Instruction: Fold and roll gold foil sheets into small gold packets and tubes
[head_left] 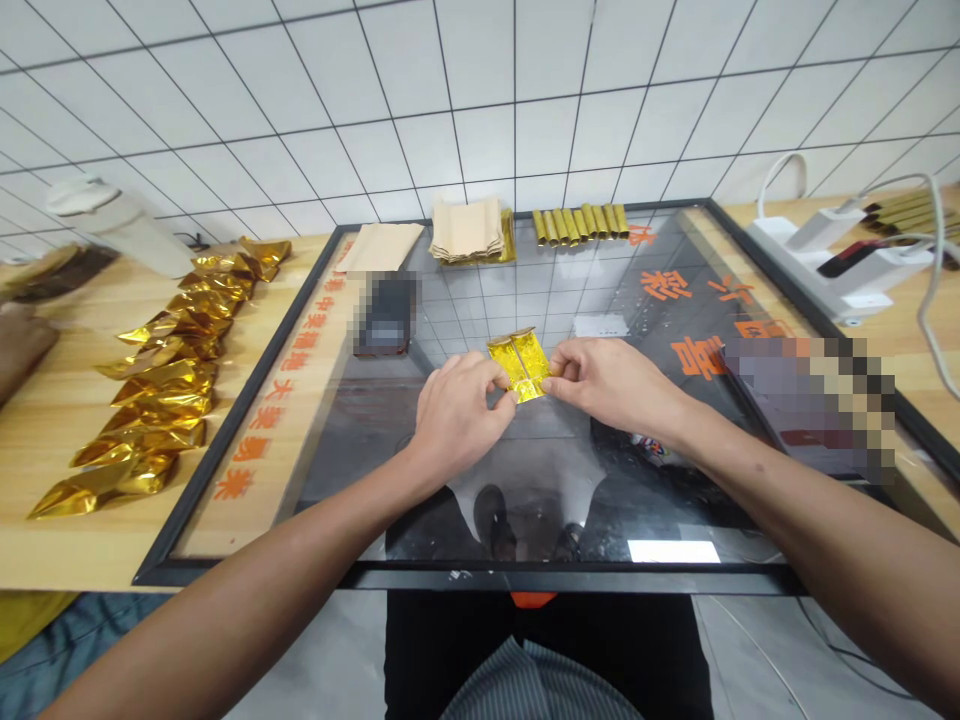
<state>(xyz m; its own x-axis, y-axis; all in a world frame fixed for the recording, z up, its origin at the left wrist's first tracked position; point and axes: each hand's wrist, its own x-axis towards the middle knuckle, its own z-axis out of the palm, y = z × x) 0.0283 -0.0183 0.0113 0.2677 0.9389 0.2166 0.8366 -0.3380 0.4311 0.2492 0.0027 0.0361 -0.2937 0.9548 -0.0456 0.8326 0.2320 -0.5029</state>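
Note:
A small gold foil sheet (529, 360), its sides folded in toward a middle seam, lies at the centre of the black-framed glass panel (517, 480). My left hand (459, 412) pinches its lower left edge between thumb and forefinger. On the opposite side, my right hand (609, 385) has its fingers curled and grips the right edge with thumb and fingertip. Brown paper seems to show along the foil's far edge. Behind it stand a stack of brown paper pieces (466, 228) with gold foil beneath and a row of rolled gold tubes (581, 225).
Several crumpled gold foil packets (161, 385) line the wooden table at left, near another person's hand (24, 345) and a white bottle (120, 225). A blurred dark object (386, 315) sits on the glass. At right are a power strip (821, 262) with cables and a blurred flat object (802, 405).

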